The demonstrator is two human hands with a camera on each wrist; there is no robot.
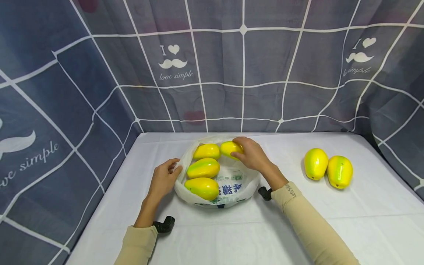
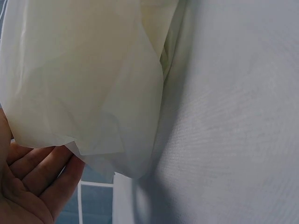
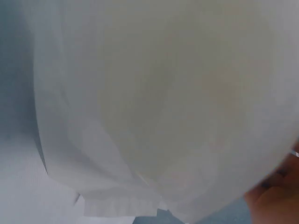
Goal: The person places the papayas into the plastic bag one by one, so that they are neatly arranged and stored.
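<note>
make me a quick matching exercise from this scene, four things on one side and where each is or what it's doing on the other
Things:
1. left hand
2. right hand
3. plastic bag
4. pair of mangoes

States:
a. lying loose on the table, to the right
b. holds the bag's left edge
c. open on the table with four mangoes in it
d. grips a mango at the bag's far side

Pairs: 1-b, 2-d, 3-c, 4-a

I saw a white plastic bag (image 1: pixel 228 191) lying open, four yellow-green mangoes (image 1: pixel 203 168) inside, one gripped.
</note>
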